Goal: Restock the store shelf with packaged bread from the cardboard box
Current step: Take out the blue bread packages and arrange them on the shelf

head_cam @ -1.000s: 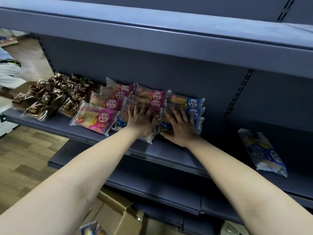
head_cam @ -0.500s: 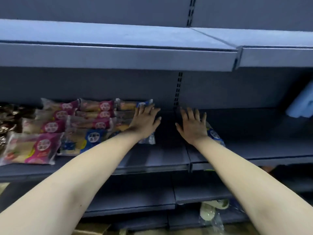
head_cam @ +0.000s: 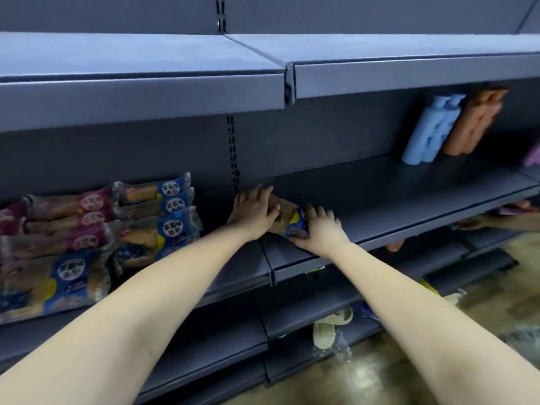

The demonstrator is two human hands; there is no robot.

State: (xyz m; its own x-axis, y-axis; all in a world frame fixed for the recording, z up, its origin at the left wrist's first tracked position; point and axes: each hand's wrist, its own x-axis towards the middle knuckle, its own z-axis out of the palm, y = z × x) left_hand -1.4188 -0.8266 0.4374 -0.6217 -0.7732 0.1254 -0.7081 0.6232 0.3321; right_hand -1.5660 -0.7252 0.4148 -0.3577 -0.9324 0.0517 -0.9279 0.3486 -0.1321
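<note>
Reaching both bare arms forward onto the middle tier of the grey store shelf [head_cam: 394, 197]. Holding one bread packet [head_cam: 285, 215] flat on that tier, just right of the slotted upright [head_cam: 232, 153] and close to the seam between two shelf boards. Gripping the packet's brown, clear-wrapped end with the left hand [head_cam: 252, 213], curling the fingers round it from above. Clamping the blue printed end with the right hand [head_cam: 320, 228], bending the fingers slightly apart over the far edge and keeping the wrist near the shelf's front lip. Leaving a bare strip of shelf between this packet and the stocked bread packets [head_cam: 163, 220] to the left, stacked with blue labels nearest and pink labels further left. Seeing, well to the right at the back of the same tier, a pale blue roll pack [head_cam: 431, 133] leaning just beside an orange roll pack [head_cam: 474, 121]. Catching another person's hand [head_cam: 479, 223] at the right edge, on the tier below, too dim for telling how its fingers lie. Looking down past the lower tiers at a beige slipper [head_cam: 331, 327] near crumpled clear plastic on the glossy floor [head_cam: 380, 375].
</note>
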